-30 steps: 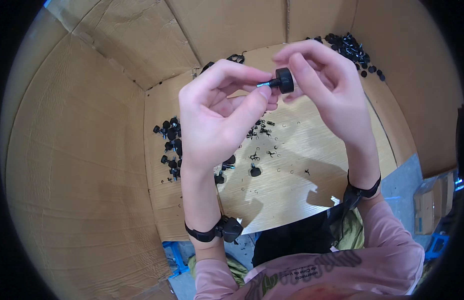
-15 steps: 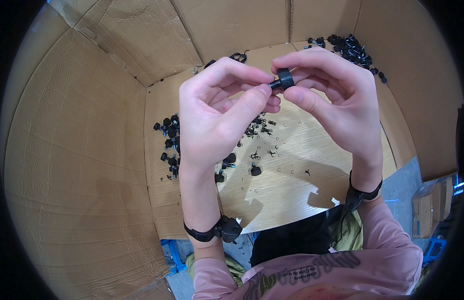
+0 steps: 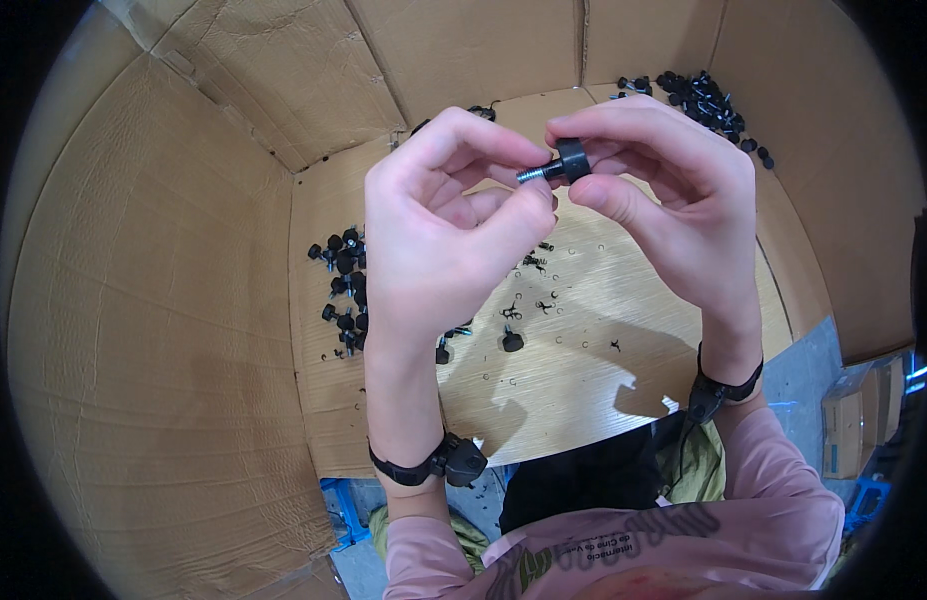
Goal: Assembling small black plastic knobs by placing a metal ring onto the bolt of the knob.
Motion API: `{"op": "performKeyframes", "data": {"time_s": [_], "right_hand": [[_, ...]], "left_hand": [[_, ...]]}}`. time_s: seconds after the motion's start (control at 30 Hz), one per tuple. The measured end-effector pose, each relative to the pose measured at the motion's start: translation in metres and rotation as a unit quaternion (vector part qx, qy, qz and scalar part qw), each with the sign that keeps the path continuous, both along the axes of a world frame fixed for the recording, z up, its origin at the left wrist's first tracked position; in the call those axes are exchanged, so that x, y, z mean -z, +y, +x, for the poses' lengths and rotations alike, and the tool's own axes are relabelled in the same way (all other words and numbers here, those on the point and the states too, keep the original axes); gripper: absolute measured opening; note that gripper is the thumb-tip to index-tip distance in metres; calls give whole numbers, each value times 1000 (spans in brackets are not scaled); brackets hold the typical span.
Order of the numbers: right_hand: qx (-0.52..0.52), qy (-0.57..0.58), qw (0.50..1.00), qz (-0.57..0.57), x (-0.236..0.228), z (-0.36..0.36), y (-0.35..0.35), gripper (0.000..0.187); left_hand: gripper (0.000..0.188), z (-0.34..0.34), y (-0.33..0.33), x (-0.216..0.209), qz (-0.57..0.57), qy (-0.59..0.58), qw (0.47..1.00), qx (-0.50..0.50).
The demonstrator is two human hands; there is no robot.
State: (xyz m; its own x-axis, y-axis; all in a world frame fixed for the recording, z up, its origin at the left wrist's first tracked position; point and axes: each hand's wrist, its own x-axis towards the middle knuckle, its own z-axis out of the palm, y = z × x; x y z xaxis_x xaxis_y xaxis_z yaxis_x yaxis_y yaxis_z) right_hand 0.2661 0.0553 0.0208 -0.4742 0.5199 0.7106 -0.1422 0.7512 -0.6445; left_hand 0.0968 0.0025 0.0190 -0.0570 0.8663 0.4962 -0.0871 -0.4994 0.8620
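**Left fingers shifting, silver thread now showing, right hand pinching the knob**

Versus half a second ago: left hand (image 3: 445, 225) is letting the silver threaded end of the knob screw (image 3: 574, 160) show between index finger and thumb; it was covering that end before. Its thumb is sitting lower. Right hand (image 3: 683, 205) is keeping nearly the same pose. Left hand is also hiding more of the small parts below it.

Grip: right is pinching the black head between index finger and thumb. Left index is curling above the shaft, thumb below; can't tell if they're pressing on it.

Around: more knob screws (image 3: 345, 262) are lying bunched on the left of the tabletop (image 3: 583, 400). A dark pile (image 3: 705, 103) is filling the far right corner. One single knob (image 3: 512, 341) is resting near the middle, with little dark clips (image 3: 510, 311) and thin rings scattering around it. Cardboard walls (image 3: 153, 270) are enclosing the left, far and right sides. Black bands (image 3: 456, 460) are wrapping both wrists. Left hand and forearm are blocking part of the left bunch and the middle clutter.

Screw: hanging above the far half of the tabletop, between both hands. Wide black round head is pointing right, black collar following, then bright metal thread tilting slightly down-left.
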Motion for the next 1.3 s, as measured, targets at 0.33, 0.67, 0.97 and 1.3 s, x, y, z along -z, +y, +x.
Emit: {"op": "performKeyframes", "data": {"time_s": [0.33,0.67,0.97,1.3], "right_hand": [[-33,57,992,-108,-1,0,-1,33],[14,-10,998,-65,-1,5,0,32],[52,-29,998,31,2,0,1,33],[82,66,994,-21,8,-9,4,26]], "left_hand": [[23,-3,4,4,62,85,994,-14],[18,-20,6,4,110,172,978,-29],[20,-20,1,4,106,188,976,-6],[11,-4,10,5,217,298,901,-230]]}}
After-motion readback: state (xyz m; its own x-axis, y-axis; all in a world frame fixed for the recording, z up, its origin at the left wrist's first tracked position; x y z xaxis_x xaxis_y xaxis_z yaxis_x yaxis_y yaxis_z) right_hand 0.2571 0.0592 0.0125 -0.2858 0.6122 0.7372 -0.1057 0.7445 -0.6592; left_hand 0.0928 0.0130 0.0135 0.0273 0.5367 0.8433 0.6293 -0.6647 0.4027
